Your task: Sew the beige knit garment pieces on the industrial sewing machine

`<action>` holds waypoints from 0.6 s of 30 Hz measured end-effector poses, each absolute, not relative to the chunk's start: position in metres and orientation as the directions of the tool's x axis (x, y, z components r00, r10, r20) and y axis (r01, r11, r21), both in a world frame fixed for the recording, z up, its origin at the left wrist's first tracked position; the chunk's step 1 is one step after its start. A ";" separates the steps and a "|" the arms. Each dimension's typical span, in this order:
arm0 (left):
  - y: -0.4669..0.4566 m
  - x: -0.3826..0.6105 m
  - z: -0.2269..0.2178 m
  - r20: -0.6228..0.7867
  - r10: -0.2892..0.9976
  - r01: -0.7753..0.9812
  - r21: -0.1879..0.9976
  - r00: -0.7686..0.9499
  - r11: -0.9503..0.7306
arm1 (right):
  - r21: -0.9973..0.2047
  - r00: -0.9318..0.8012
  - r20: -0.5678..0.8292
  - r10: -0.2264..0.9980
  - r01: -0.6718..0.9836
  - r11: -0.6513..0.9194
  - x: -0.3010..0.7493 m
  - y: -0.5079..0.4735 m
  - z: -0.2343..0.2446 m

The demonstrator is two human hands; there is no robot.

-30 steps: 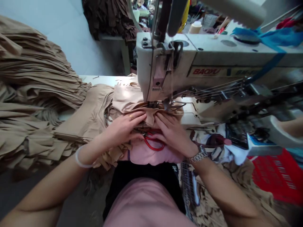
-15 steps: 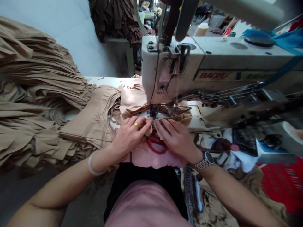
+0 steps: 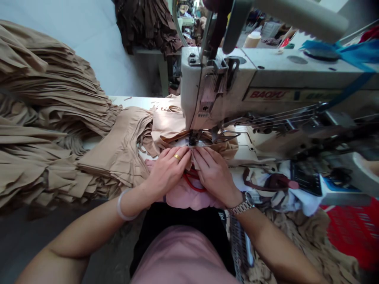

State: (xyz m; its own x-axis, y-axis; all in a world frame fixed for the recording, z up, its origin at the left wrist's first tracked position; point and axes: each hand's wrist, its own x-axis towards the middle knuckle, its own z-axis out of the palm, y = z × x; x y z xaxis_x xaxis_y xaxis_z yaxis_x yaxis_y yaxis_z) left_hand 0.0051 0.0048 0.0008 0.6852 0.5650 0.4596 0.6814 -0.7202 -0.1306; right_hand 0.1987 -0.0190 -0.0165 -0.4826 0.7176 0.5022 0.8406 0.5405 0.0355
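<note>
Both hands meet just in front of the presser foot [image 3: 193, 140] of a sewing machine [image 3: 219, 94]. My left hand [image 3: 169, 170], with a gold ring, pinches the edge of a tan fabric piece [image 3: 170, 123]. From the other side my right hand [image 3: 213, 173] grips the same tan cloth, its fingers pressed together and nearly touching the left fingertips. The cloth curves around behind the foot and under the machine head. Red-handled scissors [image 3: 194, 183] lie below the hands on pink cloth [image 3: 183, 197], partly covered by the right hand.
Stacked tan pieces [image 3: 118, 142] lie left of the machine, beside a large tan pile [image 3: 53, 79]. Dark brown garments [image 3: 145, 27] hang behind. To the right are a dark phone-like device [image 3: 306, 179], a maroon strap [image 3: 275, 182] and a red basket [image 3: 355, 228].
My right hand has shifted left, closer to my left hand, and covers more of the scissors. The fingers of both hands lie closer together at the cloth edge.
</note>
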 end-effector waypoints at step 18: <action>0.008 0.001 -0.002 0.395 0.623 0.690 -0.040 0.675 -0.723 | 0.039 -0.483 0.475 0.736 0.847 0.531 0.203 -0.020 -0.013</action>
